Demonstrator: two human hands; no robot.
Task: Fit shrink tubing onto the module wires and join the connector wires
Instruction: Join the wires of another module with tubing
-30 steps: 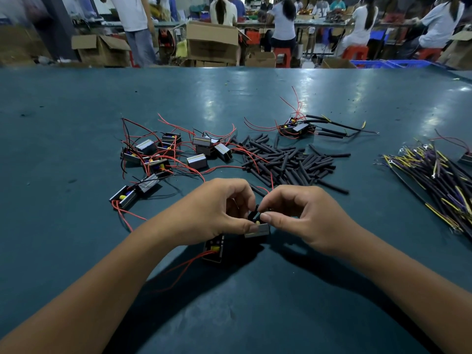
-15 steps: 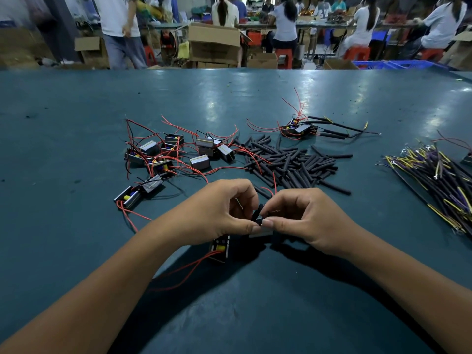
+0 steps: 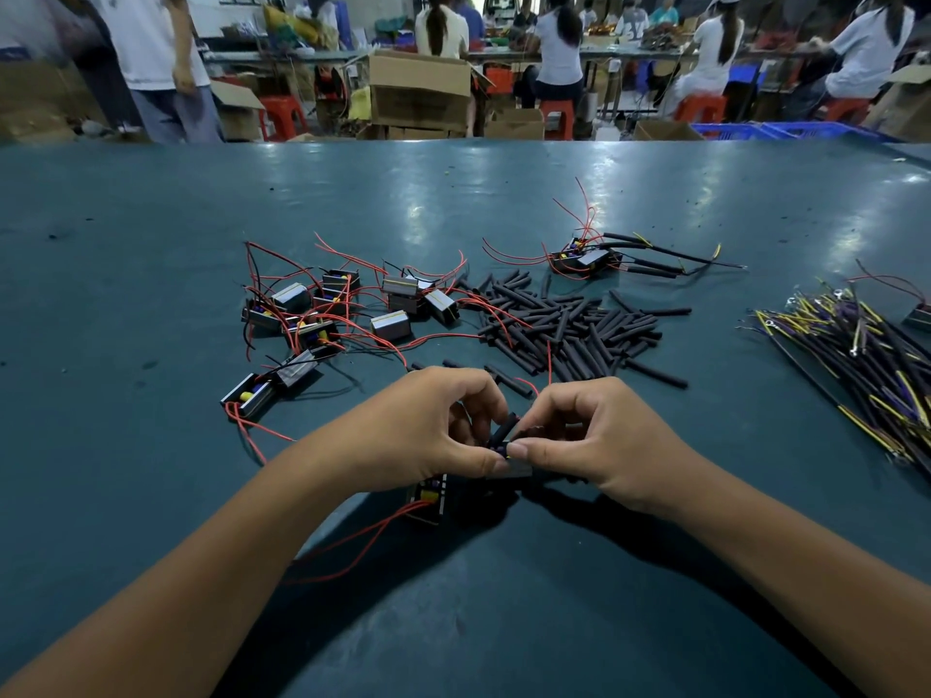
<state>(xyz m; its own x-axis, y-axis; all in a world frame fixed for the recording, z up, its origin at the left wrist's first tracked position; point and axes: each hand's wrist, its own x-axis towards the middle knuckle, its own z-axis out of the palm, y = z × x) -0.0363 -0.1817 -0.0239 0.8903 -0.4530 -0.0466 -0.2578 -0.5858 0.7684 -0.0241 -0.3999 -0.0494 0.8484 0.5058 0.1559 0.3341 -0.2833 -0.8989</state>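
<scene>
Nearest the camera, two bare forearms converge over the smooth, slightly glossy dark teal table (image 3: 151, 496). The left hand (image 3: 418, 430) and the right hand (image 3: 594, 440) meet thumb tip to thumb tip, both curled and pinching a short black piece of shrink tubing (image 3: 504, 428) that tilts up between the fingertips. Just under the thumbs sits a small black box-shaped module with a grey face (image 3: 514, 468); a second small open black module with a yellow component (image 3: 428, 498) lies below the left hand, thin red wires (image 3: 352, 541) trailing from it across the table towards the left forearm. No writing can be read on any part.

Beyond the hands lies a loose heap of short matte black tubing pieces (image 3: 569, 330), cylindrical and cut to similar lengths. Left of it sits a cluster of small black modules with grey faces and tangled red wires (image 3: 327, 309). Far right lies a bundle of black, yellow and purple connector wires (image 3: 866, 360). Farther back, one module fitted with long black sleeved leads (image 3: 594, 256) lies apart.

Past the table edge stand brown cardboard boxes (image 3: 423, 88) and red plastic stools (image 3: 556, 118), with seated workers in white shirts (image 3: 559, 47).
</scene>
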